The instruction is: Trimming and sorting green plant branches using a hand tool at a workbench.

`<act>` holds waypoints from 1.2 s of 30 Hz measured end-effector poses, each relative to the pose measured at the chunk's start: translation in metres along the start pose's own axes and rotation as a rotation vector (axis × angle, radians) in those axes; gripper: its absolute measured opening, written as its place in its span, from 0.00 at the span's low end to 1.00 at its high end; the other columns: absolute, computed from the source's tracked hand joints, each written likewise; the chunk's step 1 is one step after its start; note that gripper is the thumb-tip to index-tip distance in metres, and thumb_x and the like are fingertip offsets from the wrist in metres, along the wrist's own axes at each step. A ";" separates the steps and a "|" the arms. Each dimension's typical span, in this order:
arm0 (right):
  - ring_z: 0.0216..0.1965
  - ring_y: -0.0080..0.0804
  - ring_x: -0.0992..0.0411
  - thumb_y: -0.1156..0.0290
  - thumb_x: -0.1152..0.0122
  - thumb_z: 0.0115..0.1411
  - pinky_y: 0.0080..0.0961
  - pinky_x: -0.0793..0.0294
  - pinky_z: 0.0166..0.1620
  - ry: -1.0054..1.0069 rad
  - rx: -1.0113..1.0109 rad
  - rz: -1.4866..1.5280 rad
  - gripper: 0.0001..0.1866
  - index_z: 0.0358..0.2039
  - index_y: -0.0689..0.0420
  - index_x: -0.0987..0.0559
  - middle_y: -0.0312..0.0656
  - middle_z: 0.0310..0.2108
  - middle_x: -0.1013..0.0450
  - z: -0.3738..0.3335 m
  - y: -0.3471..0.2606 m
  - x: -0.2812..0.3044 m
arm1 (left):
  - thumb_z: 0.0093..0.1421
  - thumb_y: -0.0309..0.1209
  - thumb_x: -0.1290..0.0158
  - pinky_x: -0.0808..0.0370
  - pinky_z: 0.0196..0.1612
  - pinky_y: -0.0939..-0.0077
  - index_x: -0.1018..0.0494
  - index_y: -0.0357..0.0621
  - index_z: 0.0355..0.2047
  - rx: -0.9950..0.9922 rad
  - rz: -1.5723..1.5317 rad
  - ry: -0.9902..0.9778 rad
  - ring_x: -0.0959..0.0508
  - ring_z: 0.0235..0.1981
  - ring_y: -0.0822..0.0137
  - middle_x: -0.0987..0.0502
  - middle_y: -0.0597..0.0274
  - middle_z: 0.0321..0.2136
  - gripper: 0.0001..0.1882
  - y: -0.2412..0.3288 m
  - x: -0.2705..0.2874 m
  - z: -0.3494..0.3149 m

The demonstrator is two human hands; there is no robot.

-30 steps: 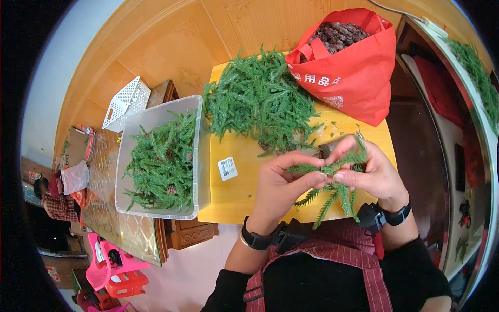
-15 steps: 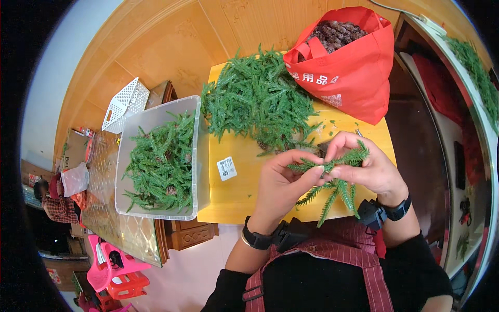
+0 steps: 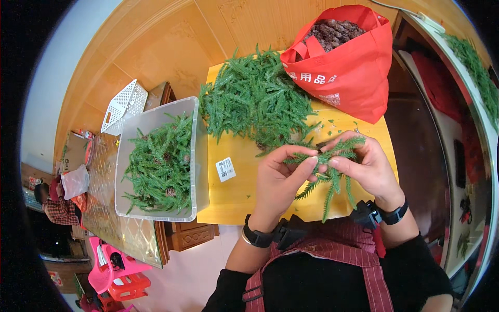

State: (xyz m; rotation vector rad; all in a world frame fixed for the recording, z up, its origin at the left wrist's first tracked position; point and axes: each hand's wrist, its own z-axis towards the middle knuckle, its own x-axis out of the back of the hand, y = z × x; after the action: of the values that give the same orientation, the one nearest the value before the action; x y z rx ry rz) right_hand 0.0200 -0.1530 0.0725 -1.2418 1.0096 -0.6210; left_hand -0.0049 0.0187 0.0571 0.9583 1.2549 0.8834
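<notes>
L hand (image 3: 280,179) & R hand (image 3: 375,174) pinched green sprig (image 3: 334,180) nr counter's (image 3: 234,200) front edge; red bag (image 3: 351,75) crowded far R corner, clear bin (image 3: 201,179) by L edge.

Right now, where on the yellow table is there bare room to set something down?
Mostly bare: yellow tabletop between clear bin and left hand, around a white label. Crowded: the far side, with green sprig pile and red bag.

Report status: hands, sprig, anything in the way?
Left hand and right hand both pinching sprig. Sprig over table. Pile and bag beyond hands, not between them.
</notes>
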 end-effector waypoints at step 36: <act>0.30 0.23 0.29 0.80 0.48 0.54 0.13 0.36 0.28 0.174 0.030 0.148 0.12 0.41 0.60 0.30 0.40 0.35 0.32 -0.010 0.015 -0.002 | 0.52 0.20 0.49 0.31 0.22 0.88 0.31 0.36 0.32 0.036 0.048 0.066 0.24 0.24 0.75 0.25 0.60 0.25 0.06 -0.006 -0.015 0.002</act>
State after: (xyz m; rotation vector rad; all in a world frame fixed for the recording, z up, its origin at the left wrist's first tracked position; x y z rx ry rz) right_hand 0.0083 -0.1527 0.0582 -1.0899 1.2209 -0.6336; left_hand -0.0040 0.0023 0.0574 0.9987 1.3127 0.9394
